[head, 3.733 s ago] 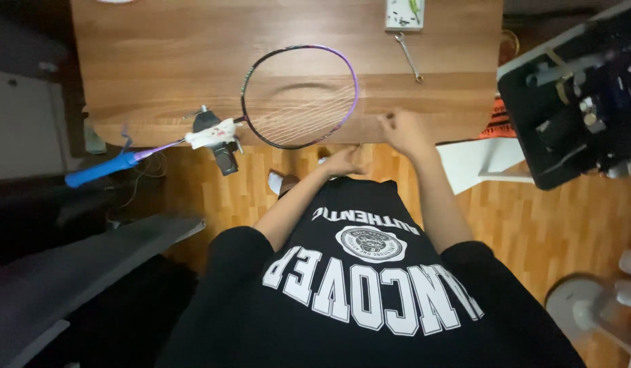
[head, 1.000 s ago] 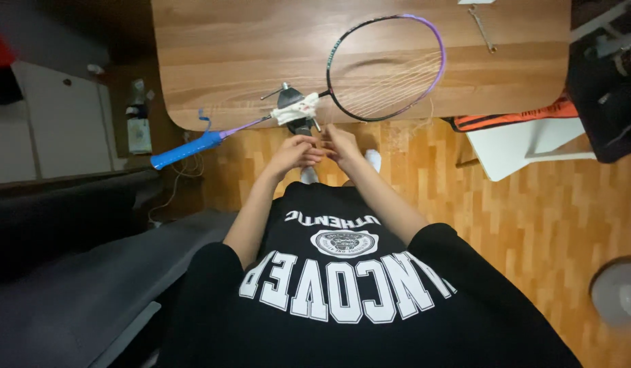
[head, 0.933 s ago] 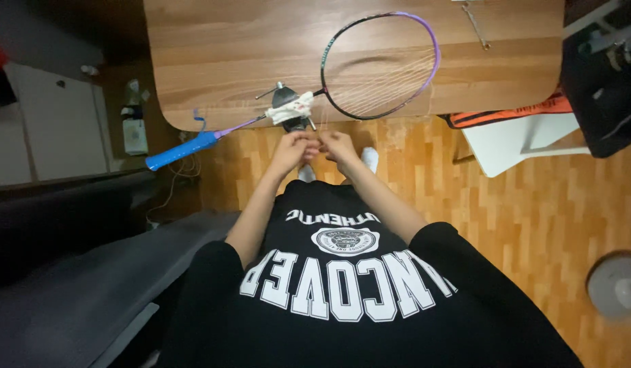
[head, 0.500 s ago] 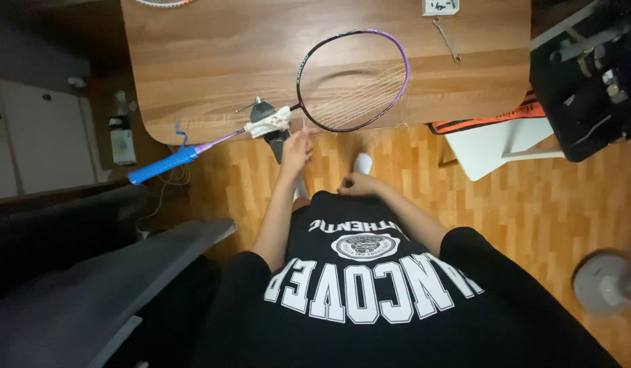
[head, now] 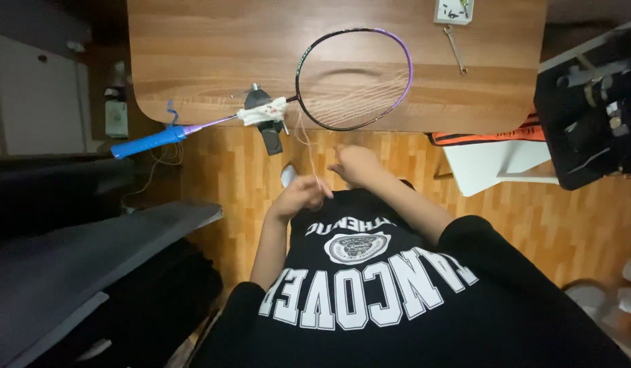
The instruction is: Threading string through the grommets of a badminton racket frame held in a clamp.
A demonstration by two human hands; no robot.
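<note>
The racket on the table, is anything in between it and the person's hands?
Nothing solid. Bare floor shows between the racket and both hands. Only a thin string runs down from the frame to the left hand. The right hand is beside it.

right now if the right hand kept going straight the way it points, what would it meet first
Probably the near edge of the brown wooden table, just below the purple-and-black badminton racket head. The right hand points up toward it, with only thin pale string nearby. Depth is unclear from one view.

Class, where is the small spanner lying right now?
The spanner lies at the wooden table's far right, right of the racket head, below a small white tray.
</note>
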